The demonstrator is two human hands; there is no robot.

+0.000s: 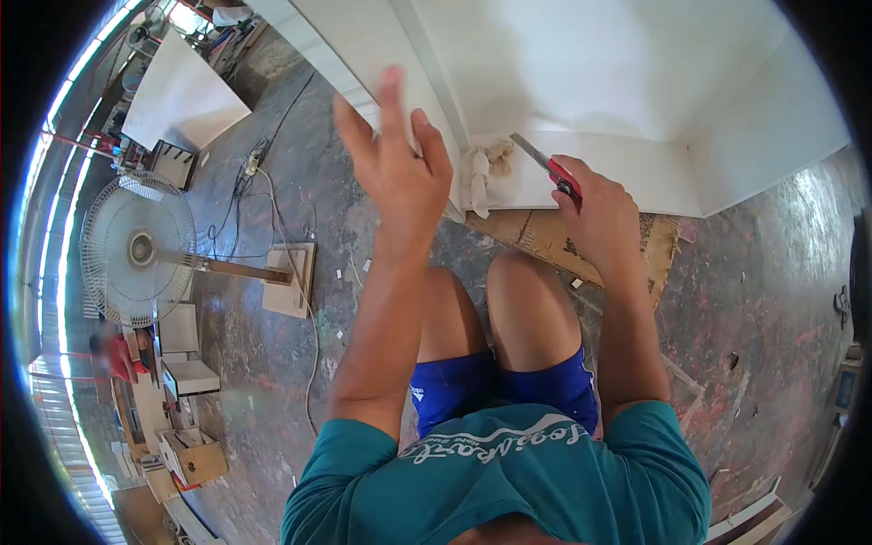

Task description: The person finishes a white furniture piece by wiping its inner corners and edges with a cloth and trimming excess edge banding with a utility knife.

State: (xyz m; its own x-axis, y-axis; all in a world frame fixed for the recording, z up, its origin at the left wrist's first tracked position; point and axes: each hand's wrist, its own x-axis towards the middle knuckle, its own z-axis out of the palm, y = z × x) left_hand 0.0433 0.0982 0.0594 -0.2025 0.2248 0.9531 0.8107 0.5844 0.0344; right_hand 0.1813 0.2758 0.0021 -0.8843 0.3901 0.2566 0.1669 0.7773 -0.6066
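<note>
My left hand point(404, 177) is raised in front of the edge of a white panel point(350, 41). Its fingers are spread, slightly blurred at the tips, and I see nothing in them. In my right hand point(601, 216) is a red and black utility knife point(565, 184), its blade out and pointing up and left. Both hands are in front of a large white cabinet point(590, 150) with an open side facing me. A crumpled tan wad point(499, 156) and a white strip point(479, 186) lie at the cabinet's near left corner.
Flattened cardboard point(545, 238) lies under the cabinet's near edge. To the left stands a fan point(141, 245) on a wooden base point(289, 280); cables point(272, 195) run over the stained floor. A white board point(182, 95) leans farther back. A person in red point(118, 354) is at far left.
</note>
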